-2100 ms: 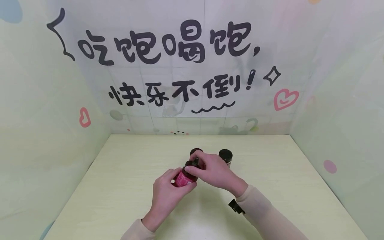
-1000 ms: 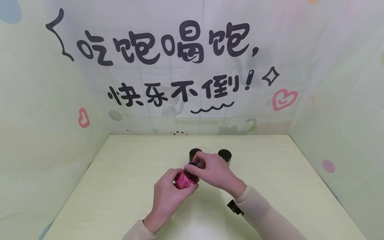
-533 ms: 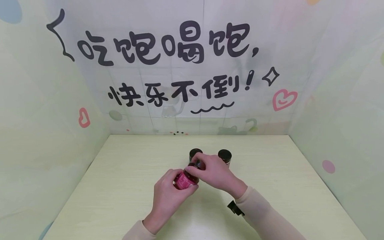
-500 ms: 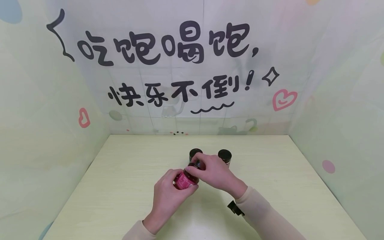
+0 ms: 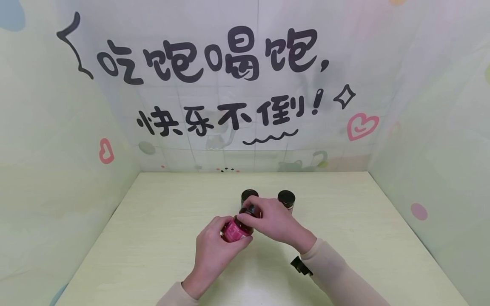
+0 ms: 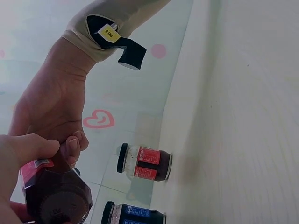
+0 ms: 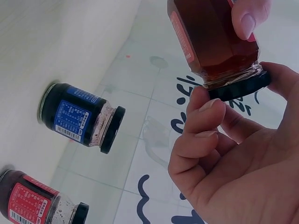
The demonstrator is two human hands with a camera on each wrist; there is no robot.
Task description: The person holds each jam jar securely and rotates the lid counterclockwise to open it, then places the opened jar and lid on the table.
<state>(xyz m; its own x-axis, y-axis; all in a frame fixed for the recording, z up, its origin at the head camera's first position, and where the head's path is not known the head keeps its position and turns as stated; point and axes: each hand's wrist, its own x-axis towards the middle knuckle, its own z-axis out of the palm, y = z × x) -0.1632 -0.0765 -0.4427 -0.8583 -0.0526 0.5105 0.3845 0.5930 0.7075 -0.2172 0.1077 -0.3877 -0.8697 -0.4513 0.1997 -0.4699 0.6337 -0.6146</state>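
In the lower centre of the head view, a glass jar with a pink-red label was held up by two bare hands, tilted with its top towards the upper right of the frame. Its body was gripped by the left hand, with the label left showing between thumb and fingers. Its black lid was pinched at opposite edges by the thumb and fingertips of the right hand. The hands were thus brought close together on the one jar, and its base, seen at the lower left of the left wrist view, was clear of the pale table.

Beyond the hands, two more black-lidded jars were stood upright on the table: a blue-labelled jar, near the centre of the head view, and a red-labelled jar, to its right, partly hidden by the right hand. On the back wall, at the top of the frame, large dark lettering was printed.

The step in hand was judged to be the twisting of the lid; whether it was being loosened or tightened could not be told. For the next move, a further turn seemed to be called for, with the glass kept firmly braced.
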